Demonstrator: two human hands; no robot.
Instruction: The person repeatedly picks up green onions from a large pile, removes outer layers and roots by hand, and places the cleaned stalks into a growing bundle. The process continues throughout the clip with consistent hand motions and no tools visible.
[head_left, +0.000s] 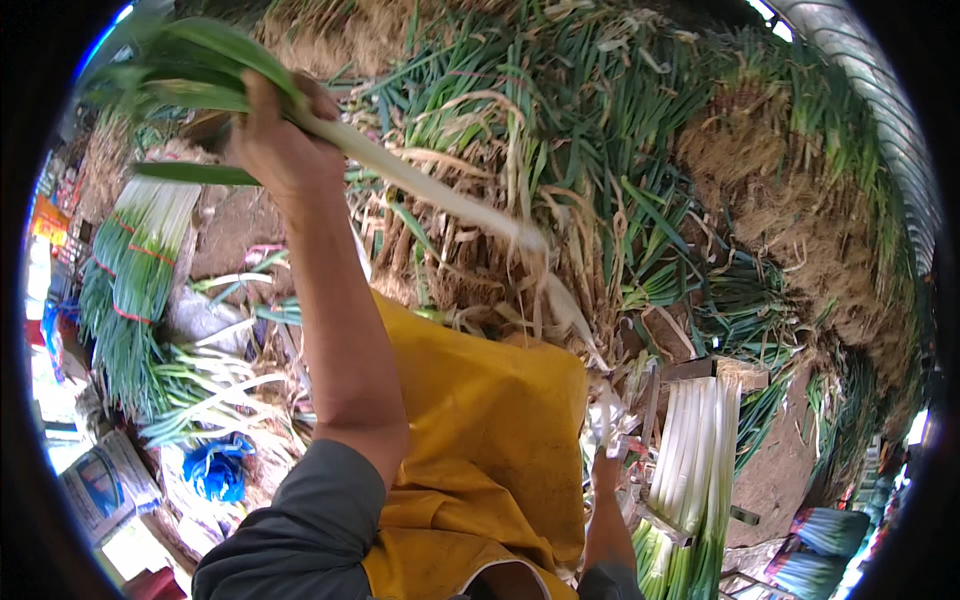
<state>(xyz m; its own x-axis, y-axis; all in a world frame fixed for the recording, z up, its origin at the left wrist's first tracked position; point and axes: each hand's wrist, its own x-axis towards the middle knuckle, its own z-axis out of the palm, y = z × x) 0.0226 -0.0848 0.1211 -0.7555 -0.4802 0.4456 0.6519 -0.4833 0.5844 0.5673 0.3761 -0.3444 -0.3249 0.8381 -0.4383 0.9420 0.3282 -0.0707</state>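
Note:
Raised at the upper left, my left hand is closed around a long green onion near where its white stalk turns to green leaves. The stalk slants down to the right, its root end blurred, with dry skins hanging about it. Low at the right of my yellow apron, my right hand is small and partly lost in glare. A pale strip rises from its fingers; whether the hand grips it is unclear. Beside this hand lies a row of clean white-stalked green onions in a wooden frame.
Before me spreads a heap of unpeeled green onions with dry leaves. Bundles with soil-covered roots line the right. At the left lie a tied green onion bundle, loose green onions and a blue plastic bag.

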